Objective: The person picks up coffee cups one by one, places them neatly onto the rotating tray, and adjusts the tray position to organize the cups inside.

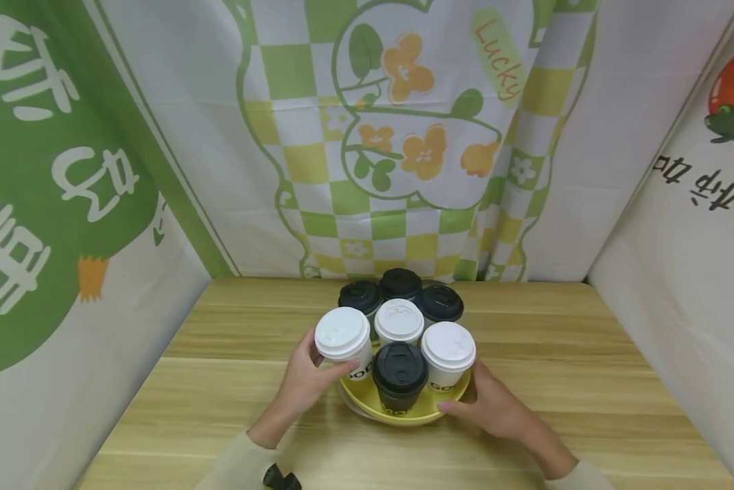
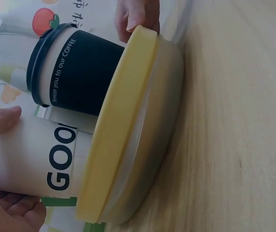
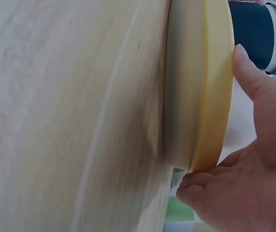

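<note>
A round yellow tray [image 1: 359, 393] on the table carries several lidded paper coffee cups. My left hand [image 1: 302, 381] holds a white-lidded white cup [image 1: 343, 333] at the tray's left side, thumb across its front and fingers behind. At the right rim, my right hand [image 1: 498, 407] grips the tray, its thumb on the near edge and fingers on the outer side, as the right wrist view shows. Beside that hand stands another white-lidded cup [image 1: 448, 354]. A black-lidded dark cup [image 1: 400, 374] stands upright at the front, with a white-lidded cup [image 1: 398, 321] behind it.
Three black-lidded cups, among them the rearmost cup [image 1: 400, 282], stand along the tray's far side. Wood grain marks the table [image 1: 587, 381]. A patterned curtain [image 1: 397, 224] hangs at its back edge, and printed cloth walls flank both sides.
</note>
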Demonstrator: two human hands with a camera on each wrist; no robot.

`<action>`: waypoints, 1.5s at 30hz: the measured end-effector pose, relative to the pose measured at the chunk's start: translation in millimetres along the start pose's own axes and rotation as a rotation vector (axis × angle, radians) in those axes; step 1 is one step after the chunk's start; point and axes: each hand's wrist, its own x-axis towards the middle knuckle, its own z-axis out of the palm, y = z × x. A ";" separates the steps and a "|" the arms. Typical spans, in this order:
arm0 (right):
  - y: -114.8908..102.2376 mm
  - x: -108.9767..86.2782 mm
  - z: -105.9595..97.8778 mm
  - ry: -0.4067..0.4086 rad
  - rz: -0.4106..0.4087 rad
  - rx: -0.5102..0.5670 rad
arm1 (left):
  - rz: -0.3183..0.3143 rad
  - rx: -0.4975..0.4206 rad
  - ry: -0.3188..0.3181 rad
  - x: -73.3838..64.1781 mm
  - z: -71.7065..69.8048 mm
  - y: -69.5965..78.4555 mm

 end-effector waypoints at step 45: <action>-20.7 -13.2 11.8 0.007 0.160 -0.053 | -0.027 0.229 -0.072 1.9 -10.6 -26.0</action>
